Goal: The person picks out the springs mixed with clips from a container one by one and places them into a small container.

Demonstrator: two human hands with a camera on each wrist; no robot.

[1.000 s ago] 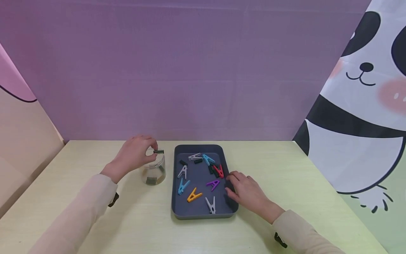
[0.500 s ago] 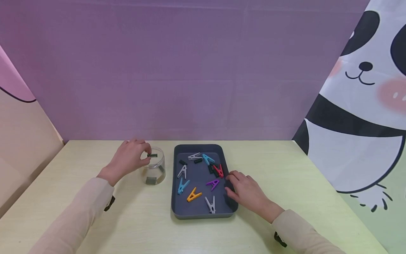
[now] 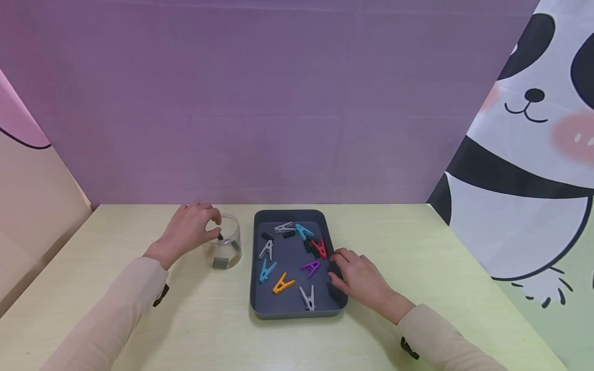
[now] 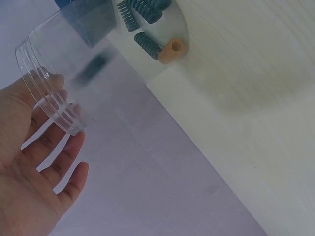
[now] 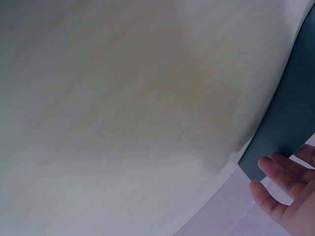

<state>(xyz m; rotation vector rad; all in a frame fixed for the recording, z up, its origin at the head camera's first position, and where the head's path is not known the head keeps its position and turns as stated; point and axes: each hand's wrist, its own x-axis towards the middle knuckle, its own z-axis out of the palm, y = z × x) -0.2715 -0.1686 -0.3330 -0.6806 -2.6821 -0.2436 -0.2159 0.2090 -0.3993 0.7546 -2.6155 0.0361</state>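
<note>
At the mouth of a clear plastic jar [image 3: 225, 250], my left hand [image 3: 187, 229] has thumb and index finger apart. A dark green compression spring [image 4: 93, 69] is a blurred streak inside the jar, free of the fingers. Deeper in the jar lie several green springs [image 4: 146, 45] and an orange spring [image 4: 172, 50]. My right hand [image 3: 364, 283] holds the right wall of a dark grey tray [image 3: 297, 315], its thumb over the rim and other fingertips [image 5: 268, 164] against the outside.
The tray bears several clips, among them a yellow clip [image 3: 283, 283], a purple clip [image 3: 311, 268] and a red clip [image 3: 320, 248]. Small dark springs [image 3: 267, 236] lie among them. A purple backdrop [image 3: 297, 103] rises behind the pale table [image 3: 185, 330].
My left hand moved slightly left and down over the jar mouth, then let go of the dark green spring, which drops into the jar. My right hand stays at the tray.
</note>
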